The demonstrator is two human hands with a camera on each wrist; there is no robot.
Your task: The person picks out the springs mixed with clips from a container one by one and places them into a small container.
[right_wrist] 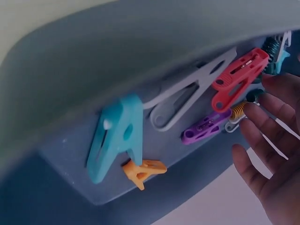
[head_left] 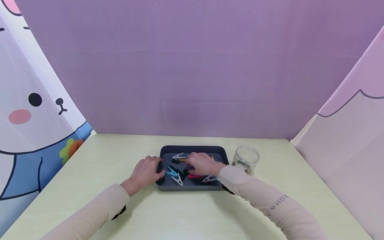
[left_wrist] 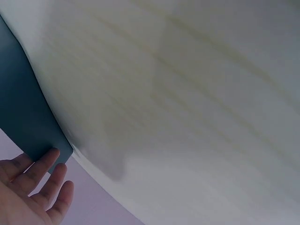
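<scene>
A dark grey tray [head_left: 192, 148] sits mid-table and holds several coloured clothespins. My left hand [head_left: 146, 172] rests against the tray's left rim; in the left wrist view its fingers [left_wrist: 44, 164] lie straight on the tray wall [left_wrist: 23, 108]. My right hand [head_left: 200, 163] is inside the tray over the clips, holding nothing. In the right wrist view its spread fingers [right_wrist: 255, 136] hover beside a purple clip [right_wrist: 206, 127] and a red clip [right_wrist: 239, 77]. A white clip [right_wrist: 187, 93], a teal clip [right_wrist: 115, 138] and a small orange clip [right_wrist: 143, 171] lie further off.
A clear jar [head_left: 245, 159] with something dark at its bottom stands just right of the tray. The pale yellow-green table [head_left: 90, 173] is walled by purple cloth behind and printed curtains on both sides.
</scene>
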